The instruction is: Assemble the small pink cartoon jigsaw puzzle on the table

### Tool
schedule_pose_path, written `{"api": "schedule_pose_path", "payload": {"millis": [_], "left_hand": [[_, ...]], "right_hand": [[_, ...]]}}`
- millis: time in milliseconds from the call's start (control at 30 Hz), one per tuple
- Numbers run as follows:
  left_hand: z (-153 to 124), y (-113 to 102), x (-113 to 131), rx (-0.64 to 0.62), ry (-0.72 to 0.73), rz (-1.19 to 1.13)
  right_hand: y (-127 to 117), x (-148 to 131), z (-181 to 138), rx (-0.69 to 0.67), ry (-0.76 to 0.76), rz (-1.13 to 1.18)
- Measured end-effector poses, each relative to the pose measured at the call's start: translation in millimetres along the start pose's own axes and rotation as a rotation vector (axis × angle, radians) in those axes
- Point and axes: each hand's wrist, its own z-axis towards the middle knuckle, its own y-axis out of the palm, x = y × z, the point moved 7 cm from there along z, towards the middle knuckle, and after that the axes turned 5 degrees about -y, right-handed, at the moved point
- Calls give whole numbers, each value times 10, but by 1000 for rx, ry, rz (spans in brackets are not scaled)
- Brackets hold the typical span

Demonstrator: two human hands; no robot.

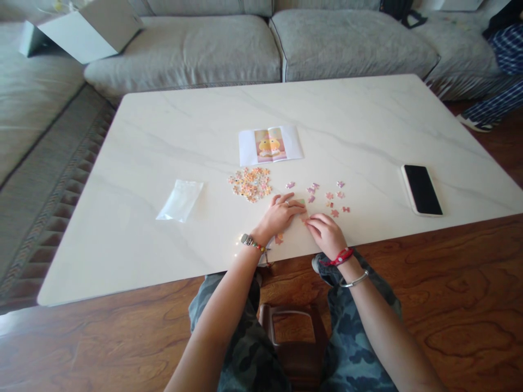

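My left hand [283,212] lies on the table with its fingers stretched out. Its fingertips rest on a small joined patch of puzzle pieces [301,202], partly covered by the hand. Close beside it, my right hand [326,233] is pinched at the lower edge of that patch, on a pinkish puzzle piece [304,216] mostly hidden by the fingers. An orange-pink piece [279,238] sits below my left wrist. Several loose pink and purple pieces [335,213] are scattered to the right of the hands. Farther left is a heap of puzzle pieces [251,184].
A creased picture sheet [249,147] with two yellow figures lies behind the heap. On the white table [347,130] are also a clear plastic bag [181,200] at left and a phone [422,189] at right. A grey sofa [204,49] stands behind; a person's leg [500,103] shows at right.
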Motion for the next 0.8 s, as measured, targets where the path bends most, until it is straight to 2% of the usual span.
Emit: {"api": "schedule_pose_path", "payload": {"millis": [133,233,400,433,500,567,800], "left_hand": [[-3,0,-8,-3,-2,2],[-4,7,-18,-10,-1,4],[10,-6,2,-5,-15,24],[16,-13,13,0,-18,22],[29,-20,32,3,-25,17],[43,-29,41,16,-33,18],[66,-75,58,59,12,-21]], "right_hand": [[-82,26,8,57,10,130],[-265,176,22,163,80,138],[-761,883,71,464,385,117],[-832,1026,105,485,435,126],[-912,1227,208,459,474,143],[-931,1308,300,416,453,137],[-669,1109,359,199,186,-10]]}}
